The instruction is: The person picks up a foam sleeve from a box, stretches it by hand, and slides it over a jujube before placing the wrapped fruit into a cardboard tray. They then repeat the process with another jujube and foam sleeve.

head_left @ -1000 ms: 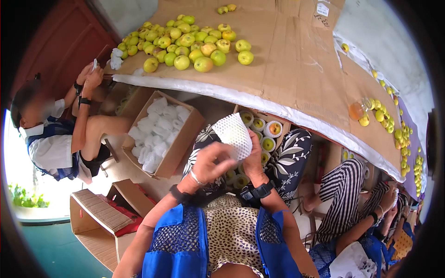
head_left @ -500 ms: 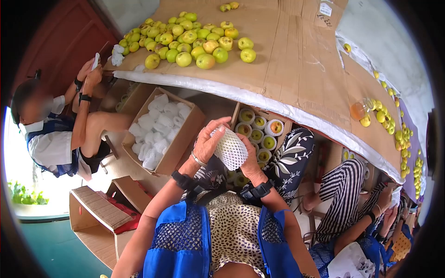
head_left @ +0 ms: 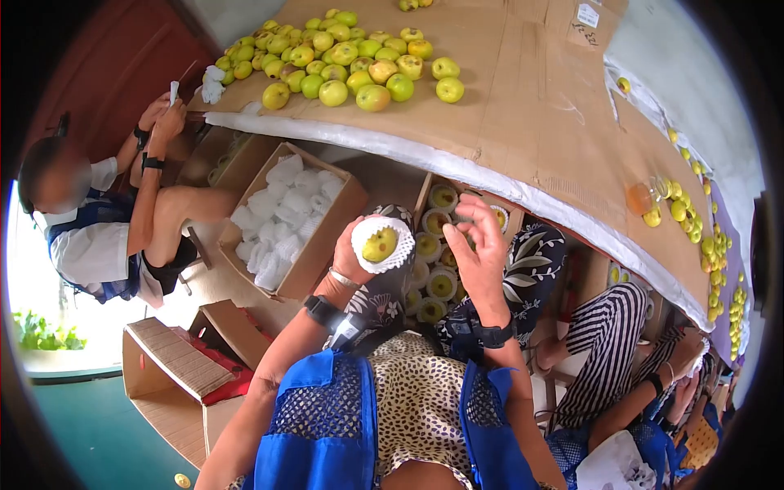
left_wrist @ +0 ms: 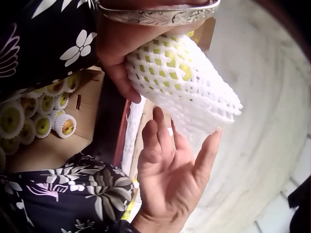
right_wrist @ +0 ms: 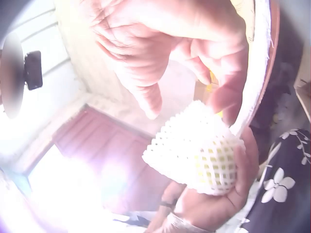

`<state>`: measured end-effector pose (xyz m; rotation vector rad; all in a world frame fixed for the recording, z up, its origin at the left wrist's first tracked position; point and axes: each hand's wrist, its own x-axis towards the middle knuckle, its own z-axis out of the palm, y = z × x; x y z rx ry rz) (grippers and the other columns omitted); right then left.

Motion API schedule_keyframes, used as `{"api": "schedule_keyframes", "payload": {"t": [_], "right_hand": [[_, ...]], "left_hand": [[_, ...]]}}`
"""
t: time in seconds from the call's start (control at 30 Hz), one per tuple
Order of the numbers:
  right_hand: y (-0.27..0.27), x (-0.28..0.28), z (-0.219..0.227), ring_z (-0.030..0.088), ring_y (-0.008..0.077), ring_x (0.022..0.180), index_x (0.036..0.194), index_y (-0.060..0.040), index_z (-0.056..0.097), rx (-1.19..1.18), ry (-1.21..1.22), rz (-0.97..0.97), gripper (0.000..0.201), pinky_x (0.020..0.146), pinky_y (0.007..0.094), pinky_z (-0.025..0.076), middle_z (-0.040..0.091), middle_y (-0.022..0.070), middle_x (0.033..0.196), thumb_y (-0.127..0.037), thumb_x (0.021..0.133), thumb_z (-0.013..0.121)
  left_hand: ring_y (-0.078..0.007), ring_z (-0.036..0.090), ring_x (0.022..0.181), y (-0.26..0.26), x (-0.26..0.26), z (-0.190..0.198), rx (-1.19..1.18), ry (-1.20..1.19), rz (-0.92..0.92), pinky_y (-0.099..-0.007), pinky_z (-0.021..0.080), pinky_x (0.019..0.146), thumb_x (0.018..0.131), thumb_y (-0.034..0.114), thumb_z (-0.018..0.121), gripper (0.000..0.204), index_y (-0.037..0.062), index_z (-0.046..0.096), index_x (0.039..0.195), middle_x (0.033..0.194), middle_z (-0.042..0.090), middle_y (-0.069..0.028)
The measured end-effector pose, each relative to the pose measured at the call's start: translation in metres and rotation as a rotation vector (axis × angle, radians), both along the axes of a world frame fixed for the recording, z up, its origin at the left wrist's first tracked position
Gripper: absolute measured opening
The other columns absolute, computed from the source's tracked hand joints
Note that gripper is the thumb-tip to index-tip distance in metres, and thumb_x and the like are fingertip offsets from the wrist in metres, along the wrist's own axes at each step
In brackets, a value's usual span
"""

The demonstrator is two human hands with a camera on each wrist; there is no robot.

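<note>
A green-yellow apple (head_left: 379,244) sits inside a white foam net sleeve (head_left: 400,251), its end showing at the sleeve's mouth in the head view. My left hand (head_left: 347,256) holds the sleeved apple from its left side, over my lap. In the left wrist view the fingers of that hand wrap the sleeve (left_wrist: 167,68), and green shows through the mesh. My right hand (head_left: 483,265) is raised to the right, apart from the apple in the head view, with fingers spread. In the right wrist view the right hand (right_wrist: 170,39) has its fingertips close over the sleeve's loose end.
Between my knees stands a carton of sleeved apples (head_left: 441,282). Left of it, a cardboard box (head_left: 314,253) holds white foam sleeves. Loose apples (head_left: 335,65) are piled on the cardboard-covered table (head_left: 523,106) ahead. One person (head_left: 98,237) sits at left; others sit at right.
My right hand has let go of the sleeve and moved right. The sleeved apple, in my left hand, has turned so its end faces up and has shifted slightly left.
</note>
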<state>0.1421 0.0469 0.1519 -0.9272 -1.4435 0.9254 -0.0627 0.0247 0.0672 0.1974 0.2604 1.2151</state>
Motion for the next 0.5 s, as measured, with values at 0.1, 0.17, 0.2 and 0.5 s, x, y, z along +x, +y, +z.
{"api": "schedule_keyframes", "payload": {"t": [0.1,0.17,0.2,0.5], "right_hand": [[-0.012,-0.011,0.009,0.047,0.0309,0.11,0.08,-0.0069,0.064,0.154,-0.244,0.044,0.013,0.092,0.0382,0.037,0.048,0.0168,0.121,-0.009,0.069,0.069],[-0.014,-0.027,-0.008,0.033,0.039,0.122,0.085,-0.0095,0.066,0.231,-0.39,0.084,0.018,0.099,0.044,0.029,0.04,0.0183,0.128,-0.012,0.068,0.071],[-0.016,-0.033,-0.015,0.028,0.0416,0.124,0.091,-0.0074,0.065,0.211,-0.508,0.082,0.027,0.099,0.0468,0.026,0.033,0.0202,0.133,-0.017,0.067,0.072],[-0.015,-0.044,-0.037,0.021,0.0443,0.125,0.104,-0.0057,0.061,0.105,-0.82,0.134,0.051,0.096,0.0509,0.022,0.023,0.0241,0.136,-0.031,0.061,0.071]], "left_hand": [[-0.0302,0.056,0.102,-0.002,0.005,0.007,-0.091,0.08,0.108,-0.044,0.045,0.088,0.091,0.036,0.034,0.043,0.0049,0.053,0.114,0.111,0.059,-0.014],[-0.0301,0.056,0.101,0.0,0.003,-0.008,-0.102,0.169,0.119,-0.0441,0.044,0.088,0.09,0.035,0.035,0.042,0.0039,0.052,0.113,0.11,0.058,-0.015],[-0.03,0.056,0.101,0.0,0.004,-0.007,-0.107,0.214,0.124,-0.0441,0.044,0.089,0.09,0.035,0.035,0.042,0.0035,0.052,0.113,0.11,0.058,-0.0156],[-0.0208,0.061,0.09,-0.008,0.01,-0.002,-0.279,0.417,0.134,-0.0315,0.048,0.081,0.09,0.023,0.041,0.031,0.0001,0.055,0.106,0.099,0.062,-0.0115]]}}
